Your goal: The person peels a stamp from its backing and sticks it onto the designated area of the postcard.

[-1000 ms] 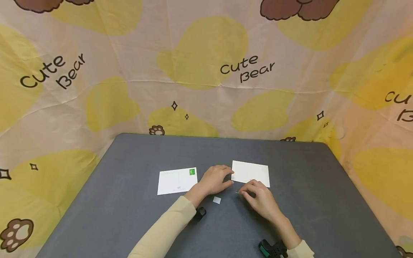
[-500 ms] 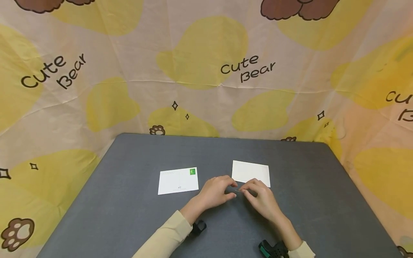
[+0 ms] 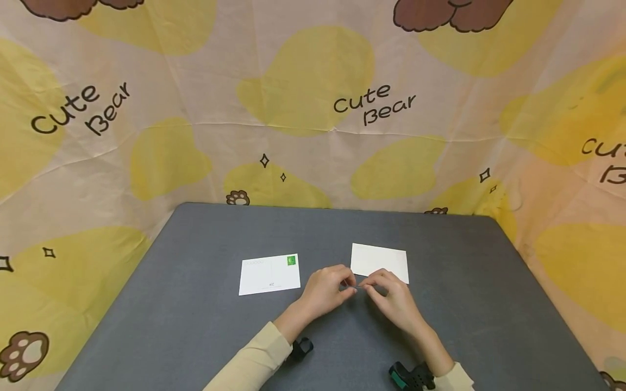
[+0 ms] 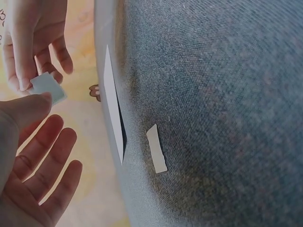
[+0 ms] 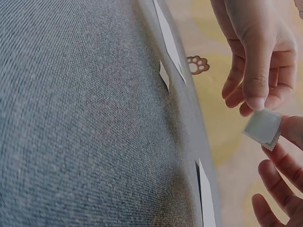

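A small stamp (image 5: 262,126) with a scalloped edge, its pale underside showing in the wrist views, is held in the air between both hands. My left hand (image 3: 325,290) pinches one side, thumb against the pale face in the left wrist view. From the other side my right hand (image 3: 395,301) pinches it with thumb and finger. In the head view the stamp appears only as a thin edge-on line. Just behind the hands lies a blank white card (image 3: 379,260), its near edge overlapped by my right fingers.
To the left lies a white postcard (image 3: 269,277) with a green stamp (image 3: 291,260) in its upper right corner. A small white paper scrap (image 4: 157,150) lies on the grey table (image 3: 455,271). A patterned cloth (image 3: 313,108) hangs behind.
My left hand has come off the blank card's left edge, moved toward me and closed its fingertips on the stamp. My right hand has barely moved, still holding it.
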Available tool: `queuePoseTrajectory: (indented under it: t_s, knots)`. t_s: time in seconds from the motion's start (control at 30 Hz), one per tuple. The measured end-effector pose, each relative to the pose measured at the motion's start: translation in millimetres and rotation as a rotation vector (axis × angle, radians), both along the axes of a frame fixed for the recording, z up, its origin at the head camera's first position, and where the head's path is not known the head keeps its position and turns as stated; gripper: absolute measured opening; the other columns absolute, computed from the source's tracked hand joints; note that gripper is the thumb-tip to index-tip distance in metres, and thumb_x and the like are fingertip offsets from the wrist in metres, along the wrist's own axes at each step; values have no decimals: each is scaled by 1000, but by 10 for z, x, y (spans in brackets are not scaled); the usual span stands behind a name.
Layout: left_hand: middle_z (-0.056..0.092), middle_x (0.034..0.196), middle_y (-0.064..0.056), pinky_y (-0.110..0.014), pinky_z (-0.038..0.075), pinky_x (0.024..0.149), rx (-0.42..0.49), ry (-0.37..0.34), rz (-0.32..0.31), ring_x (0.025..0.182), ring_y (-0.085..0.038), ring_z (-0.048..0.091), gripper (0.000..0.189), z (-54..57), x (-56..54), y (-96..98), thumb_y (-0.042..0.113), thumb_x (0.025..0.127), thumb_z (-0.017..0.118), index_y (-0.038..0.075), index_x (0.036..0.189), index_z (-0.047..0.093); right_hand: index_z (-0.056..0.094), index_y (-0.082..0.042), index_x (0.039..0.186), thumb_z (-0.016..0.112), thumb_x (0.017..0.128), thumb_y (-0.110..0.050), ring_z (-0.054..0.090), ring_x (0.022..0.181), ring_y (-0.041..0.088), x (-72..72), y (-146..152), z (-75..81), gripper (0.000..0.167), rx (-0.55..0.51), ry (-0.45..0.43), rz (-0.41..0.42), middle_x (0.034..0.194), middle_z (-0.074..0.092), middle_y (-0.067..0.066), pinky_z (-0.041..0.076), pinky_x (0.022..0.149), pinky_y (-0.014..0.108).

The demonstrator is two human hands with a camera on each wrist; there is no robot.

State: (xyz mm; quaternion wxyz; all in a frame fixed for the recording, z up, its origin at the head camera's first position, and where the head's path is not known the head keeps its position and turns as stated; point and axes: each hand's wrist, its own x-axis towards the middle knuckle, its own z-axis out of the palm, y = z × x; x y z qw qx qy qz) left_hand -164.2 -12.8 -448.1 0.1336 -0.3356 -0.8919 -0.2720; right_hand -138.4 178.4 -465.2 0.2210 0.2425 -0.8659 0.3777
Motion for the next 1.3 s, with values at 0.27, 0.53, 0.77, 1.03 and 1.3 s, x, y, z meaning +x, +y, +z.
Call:
queuePoseTrajectory:
  t_s: [0.27, 0.53, 0.77, 1.03, 1.3]
  knots:
    - [60, 73, 11, -14, 43, 56, 0, 36, 4, 67, -1, 58, 12, 11, 2, -6, 17, 75, 73, 22, 72, 62, 70, -18, 84, 72, 77, -4, 56, 82, 6, 0, -31, 6, 16, -9, 16, 19, 85, 61, -12, 45, 71, 22]
    - [60, 72, 11, -13, 42, 55, -2, 52, 11, 65, 0, 56, 11, 52, 4, -28, 16, 76, 72, 21, 71, 63, 70, -15, 85, 73, 75, -4, 56, 82, 6, 12, -44, 19, 15, 19, 21, 33, 87, 61, -11, 45, 70, 23]
    - [61, 73, 10, -13, 43, 55, 13, 38, 16, 66, 0, 58, 10, 75, 6, -49, 19, 77, 72, 21, 73, 63, 69, -16, 83, 72, 76, -2, 55, 82, 7, 0, -48, 35, 16, 10, 62, 39, 86, 61, -10, 44, 71, 21]
    - [59, 70, 11, -12, 39, 52, 39, -89, 31, 60, 1, 53, 12, 91, -6, -100, 26, 82, 68, 20, 72, 64, 70, -14, 83, 70, 76, -3, 56, 82, 10, 0, -61, 88, 13, -9, 99, 39, 85, 61, -8, 41, 73, 17]
    - [57, 65, 11, -12, 35, 50, 107, -176, -13, 55, 2, 45, 16, 95, -29, -103, 24, 86, 63, 17, 74, 69, 70, -16, 84, 71, 74, -1, 55, 81, 10, -16, -67, 95, 17, -9, 150, 50, 85, 61, -8, 40, 72, 17]
